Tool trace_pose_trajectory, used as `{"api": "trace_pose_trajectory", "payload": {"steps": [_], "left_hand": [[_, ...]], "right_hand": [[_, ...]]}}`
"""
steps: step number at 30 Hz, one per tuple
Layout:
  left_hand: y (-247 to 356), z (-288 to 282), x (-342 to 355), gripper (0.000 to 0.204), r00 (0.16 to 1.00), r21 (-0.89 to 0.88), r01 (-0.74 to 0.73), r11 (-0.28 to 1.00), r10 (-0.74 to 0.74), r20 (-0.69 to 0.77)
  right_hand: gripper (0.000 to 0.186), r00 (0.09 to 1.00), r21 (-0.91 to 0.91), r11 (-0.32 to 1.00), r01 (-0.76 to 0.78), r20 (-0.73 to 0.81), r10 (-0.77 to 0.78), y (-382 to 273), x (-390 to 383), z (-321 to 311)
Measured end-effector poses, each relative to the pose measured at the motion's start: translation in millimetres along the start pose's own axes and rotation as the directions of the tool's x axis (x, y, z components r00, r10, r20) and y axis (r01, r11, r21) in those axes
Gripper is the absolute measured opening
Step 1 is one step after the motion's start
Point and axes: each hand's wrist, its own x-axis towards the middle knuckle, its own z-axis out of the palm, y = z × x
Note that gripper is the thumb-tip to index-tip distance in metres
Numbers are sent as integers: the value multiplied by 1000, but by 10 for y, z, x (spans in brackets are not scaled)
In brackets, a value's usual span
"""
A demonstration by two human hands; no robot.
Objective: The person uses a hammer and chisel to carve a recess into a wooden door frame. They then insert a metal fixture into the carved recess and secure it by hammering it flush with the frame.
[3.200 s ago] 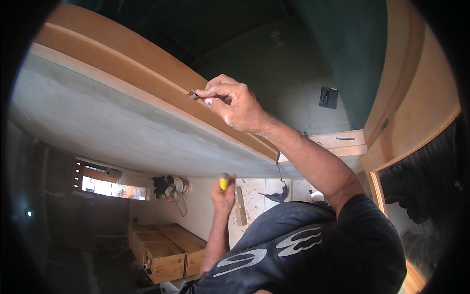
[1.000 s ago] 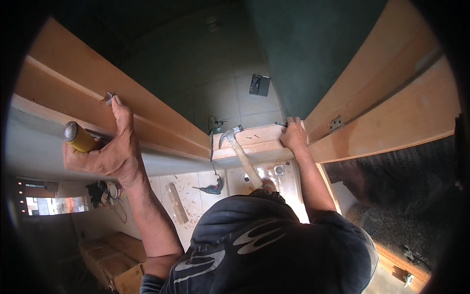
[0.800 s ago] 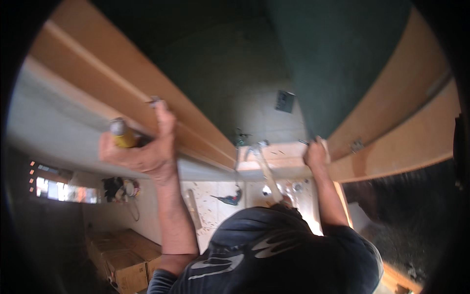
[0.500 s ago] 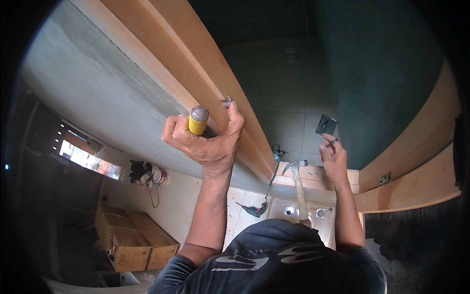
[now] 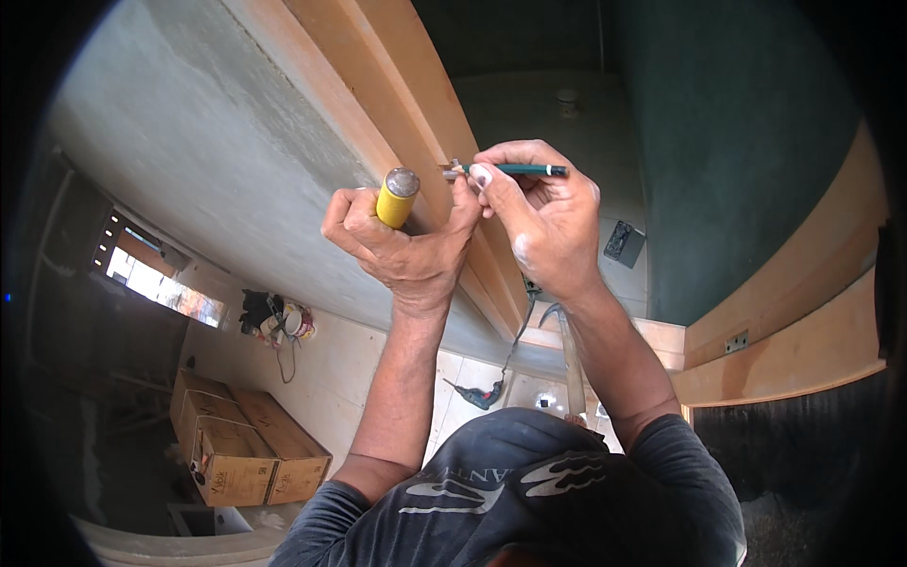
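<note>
My left hand is closed around the yellow handle of a chisel, its metal-capped end facing up; the blade is hidden. The thumb of that hand presses near a small metal piece on the edge of the wooden door frame. My right hand pinches a dark green pencil, held roughly level. Its sharpened tip meets the frame beside the metal piece and my left thumb, so both hands are nearly touching.
Below lie a claw hammer, partly behind my right forearm, and a corded drill on the tiles. A phone rests on the floor beyond the frame. A door with a hinge stands right; cardboard boxes sit lower left.
My right hand has come up and left with the pencil, from near the phone to the frame beside my left thumb. The left hand keeps its hold on the chisel.
</note>
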Motion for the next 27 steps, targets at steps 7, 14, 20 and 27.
{"api": "trace_pose_trajectory", "payload": {"steps": [7,14,20,27], "left_hand": [[-15,-2,-23,80,1000,-6,-26,1000,26,9],[-47,46,-29,80,999,1,-29,1000,29,-36],[-65,26,-23,81,998,9,-57,998,57,-19],[-81,32,-36,81,999,2,-51,999,51,-7]], "right_hand": [[10,998,-6,998,56,22,-56,84,69,9],[9,997,-58,995,82,1,-82,118,88,20],[9,992,-130,984,120,56,-114,98,111,-6],[9,991,-78,988,131,42,-128,152,102,5]]}}
